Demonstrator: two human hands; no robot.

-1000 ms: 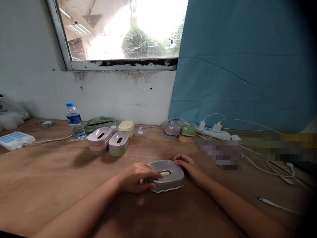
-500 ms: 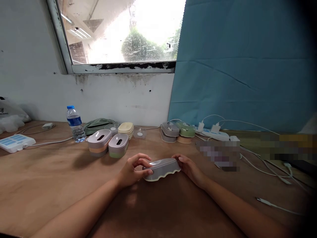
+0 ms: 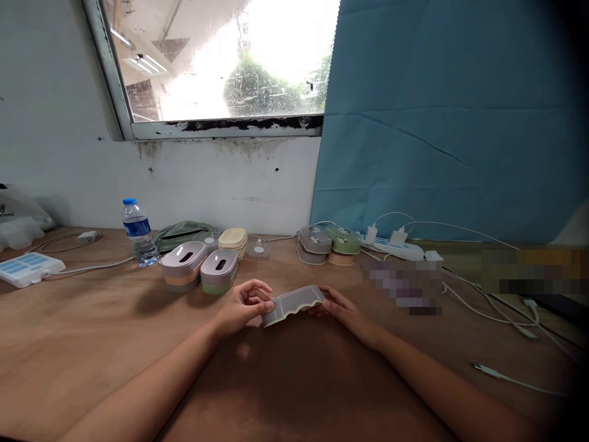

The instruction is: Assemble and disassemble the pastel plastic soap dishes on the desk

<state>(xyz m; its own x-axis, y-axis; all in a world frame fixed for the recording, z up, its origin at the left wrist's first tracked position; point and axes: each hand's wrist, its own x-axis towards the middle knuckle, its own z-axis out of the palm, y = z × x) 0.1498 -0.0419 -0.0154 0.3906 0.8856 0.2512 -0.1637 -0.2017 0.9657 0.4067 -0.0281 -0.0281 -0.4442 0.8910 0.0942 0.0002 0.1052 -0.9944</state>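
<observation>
Between my hands, low over the table, is a grey plastic piece [image 3: 294, 302] with a wavy, pale yellow lower edge; it looks like a box part. My left hand [image 3: 243, 304] pinches its left end, thumb in front. At the right end, my right hand [image 3: 338, 310] grips it with the fingers partly under it. The piece is tilted, its right end higher. Beyond my left hand stand two oval boxes with slotted pink-white tops, a smaller one with a green base [image 3: 219, 271] and a larger one with orange and grey bands [image 3: 184, 267].
Behind the boxes are a stack of yellow trays [image 3: 233, 239], a clear round lid [image 3: 258, 248] and a green pouch [image 3: 188, 231]. A water bottle [image 3: 138, 233] stands left. Grey [image 3: 314, 244] and green lids [image 3: 344, 240] sit at the back; cables and a power strip [image 3: 398, 248] lie right.
The grey piece has been turned and tipped in my hands, its right end rising. My right fingers have moved under its right end, and my left hand has shifted slightly.
</observation>
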